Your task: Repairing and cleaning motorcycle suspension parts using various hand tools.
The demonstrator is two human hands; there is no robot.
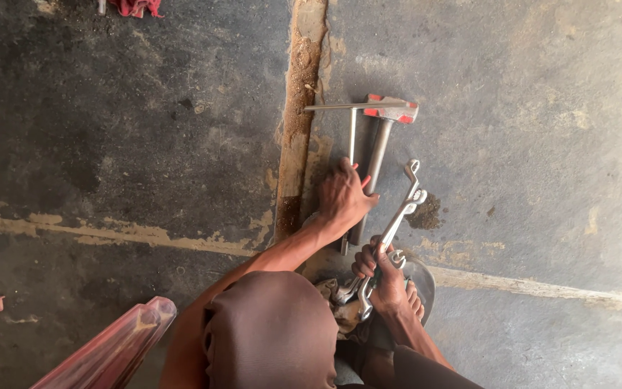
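The right hand (381,272) is wrapped tight around a bunch of spanners (397,223), down near the person's foot (413,299). The left hand (343,198) lies on the concrete floor (541,144) with fingers spread over a hammer (383,140) and a T-shaped metal bar (353,119). A crack (298,108) runs beside them. A knee (271,328) hides the rag (332,295) below. Red stuff (134,7) is cut off at the top edge.
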